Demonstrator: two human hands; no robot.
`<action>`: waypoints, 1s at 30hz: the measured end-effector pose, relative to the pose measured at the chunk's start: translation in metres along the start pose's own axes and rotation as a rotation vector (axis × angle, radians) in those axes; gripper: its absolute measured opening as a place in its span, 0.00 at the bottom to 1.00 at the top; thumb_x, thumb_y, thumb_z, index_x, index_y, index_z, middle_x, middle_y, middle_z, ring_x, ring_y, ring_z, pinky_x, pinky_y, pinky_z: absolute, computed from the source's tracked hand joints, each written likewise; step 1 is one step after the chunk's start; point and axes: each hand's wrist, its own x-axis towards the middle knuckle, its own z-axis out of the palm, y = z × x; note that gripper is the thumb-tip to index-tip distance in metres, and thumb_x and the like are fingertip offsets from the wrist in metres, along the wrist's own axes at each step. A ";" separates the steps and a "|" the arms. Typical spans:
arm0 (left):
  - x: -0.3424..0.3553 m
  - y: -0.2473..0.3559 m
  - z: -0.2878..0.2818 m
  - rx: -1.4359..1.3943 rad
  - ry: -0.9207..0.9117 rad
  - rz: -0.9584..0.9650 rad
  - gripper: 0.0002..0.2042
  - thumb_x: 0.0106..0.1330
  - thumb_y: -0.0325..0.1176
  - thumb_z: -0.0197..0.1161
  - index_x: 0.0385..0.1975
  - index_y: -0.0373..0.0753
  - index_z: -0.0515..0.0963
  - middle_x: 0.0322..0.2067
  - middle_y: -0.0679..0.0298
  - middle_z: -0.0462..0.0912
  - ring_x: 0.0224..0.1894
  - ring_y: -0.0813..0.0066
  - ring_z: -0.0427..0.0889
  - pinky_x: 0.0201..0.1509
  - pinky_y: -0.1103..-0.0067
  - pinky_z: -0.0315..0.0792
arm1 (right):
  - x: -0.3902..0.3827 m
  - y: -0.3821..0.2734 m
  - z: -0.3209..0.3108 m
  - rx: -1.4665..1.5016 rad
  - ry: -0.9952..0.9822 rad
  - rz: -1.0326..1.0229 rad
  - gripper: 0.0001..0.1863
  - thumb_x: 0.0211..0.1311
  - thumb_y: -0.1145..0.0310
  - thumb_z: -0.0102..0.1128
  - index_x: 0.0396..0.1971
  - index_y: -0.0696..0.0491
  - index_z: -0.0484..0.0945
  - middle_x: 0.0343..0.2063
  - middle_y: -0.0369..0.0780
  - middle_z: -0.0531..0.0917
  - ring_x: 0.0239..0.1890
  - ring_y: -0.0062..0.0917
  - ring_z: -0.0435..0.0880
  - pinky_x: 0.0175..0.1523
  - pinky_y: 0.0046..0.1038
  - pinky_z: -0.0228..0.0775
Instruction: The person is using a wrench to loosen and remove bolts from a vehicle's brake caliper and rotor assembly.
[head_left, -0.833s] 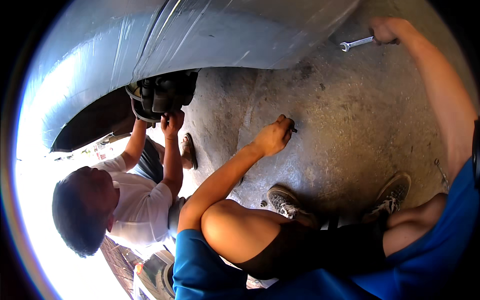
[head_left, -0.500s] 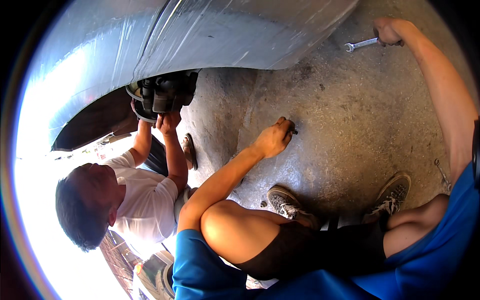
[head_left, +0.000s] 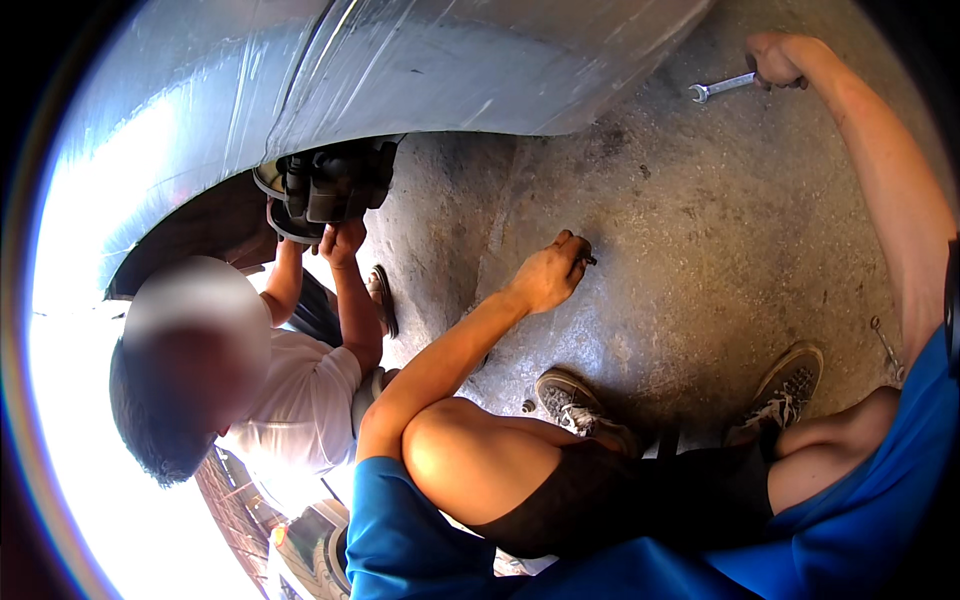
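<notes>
Since the earliest frame, the co-worker [head_left: 305, 400] has leaned in closer to the car, and the open-end wrench [head_left: 728, 87] has shifted slightly rightward with the right hand [head_left: 777, 60]. Leftmost, the co-worker's hands [head_left: 345, 243] are up at the dark brake assembly [head_left: 345, 185], beneath the scratched grey body panel [head_left: 480, 70]. Toward the middle, the person's left hand [head_left: 548, 272] is curled, pinching a small dark piece [head_left: 586, 252] too covered to identify; a secure fingertip hold seems best for something that small. Below, a small round fitting [head_left: 528, 406] lies beside a laced shoe [head_left: 568, 400]. At upper right, the right hand is closed around the wrench's shank, the open end pointing left over the concrete floor [head_left: 690, 220]; a firm grip, with that end kept clear of the panel, should give good control. Farther right, a slim wrench-like tool [head_left: 886, 348] lies on the floor
</notes>
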 end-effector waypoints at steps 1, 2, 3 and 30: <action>0.000 0.000 0.000 0.001 -0.001 -0.003 0.09 0.66 0.30 0.50 0.43 0.35 0.70 0.42 0.49 0.72 0.43 0.45 0.76 0.48 0.61 0.71 | 0.001 0.000 -0.001 -0.009 -0.011 -0.001 0.07 0.58 0.68 0.57 0.34 0.55 0.79 0.23 0.42 0.78 0.23 0.30 0.78 0.25 0.35 0.73; 0.000 0.001 -0.001 0.002 -0.001 -0.006 0.10 0.66 0.30 0.50 0.43 0.35 0.70 0.42 0.49 0.72 0.43 0.45 0.76 0.48 0.61 0.71 | 0.001 0.000 -0.001 -0.019 -0.023 -0.003 0.07 0.58 0.69 0.57 0.33 0.55 0.79 0.22 0.42 0.78 0.22 0.30 0.77 0.24 0.35 0.72; 0.000 0.001 -0.001 0.001 -0.002 -0.003 0.10 0.66 0.30 0.50 0.43 0.34 0.70 0.42 0.49 0.72 0.43 0.45 0.76 0.48 0.61 0.71 | 0.001 0.000 -0.001 -0.015 -0.023 -0.002 0.07 0.58 0.69 0.56 0.33 0.55 0.79 0.22 0.42 0.78 0.22 0.30 0.77 0.24 0.35 0.72; -0.001 0.000 -0.001 0.018 -0.004 -0.020 0.10 0.66 0.31 0.50 0.43 0.35 0.70 0.42 0.49 0.71 0.44 0.45 0.75 0.47 0.60 0.70 | -0.006 -0.001 -0.003 -0.023 -0.007 -0.038 0.08 0.54 0.74 0.53 0.32 0.56 0.81 0.22 0.43 0.79 0.21 0.30 0.78 0.23 0.34 0.72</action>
